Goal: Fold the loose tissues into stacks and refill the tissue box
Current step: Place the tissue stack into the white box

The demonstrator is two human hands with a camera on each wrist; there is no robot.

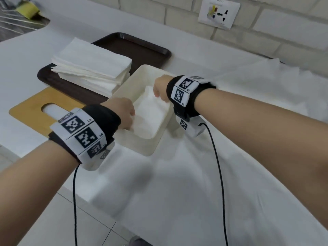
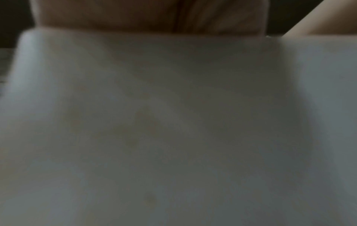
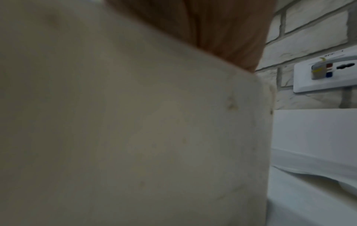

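Note:
A cream open tissue box [image 1: 150,150] stands in the middle of the white table. Inside it lies a folded white tissue stack [image 1: 150,112]. My left hand [image 1: 124,112] reaches over the box's near left rim and holds the stack's left end with bent fingers. At the far end, my right hand [image 1: 160,87] holds the stack with its thumb on top; its other fingers are hidden. Both wrist views are blurred and filled by the box wall [image 2: 173,122] [image 3: 135,122], with only the palms above it. A taller pile of folded tissues [image 1: 92,64] sits on a dark brown tray [image 1: 142,48].
The wooden box lid [image 1: 30,110], with an oval slot, lies flat left of the box. Thin white sheets [image 1: 213,166] cover the table to the right and front. A wall socket [image 1: 219,12] is on the brick wall behind. A yellow sponge [image 1: 27,8] lies far left.

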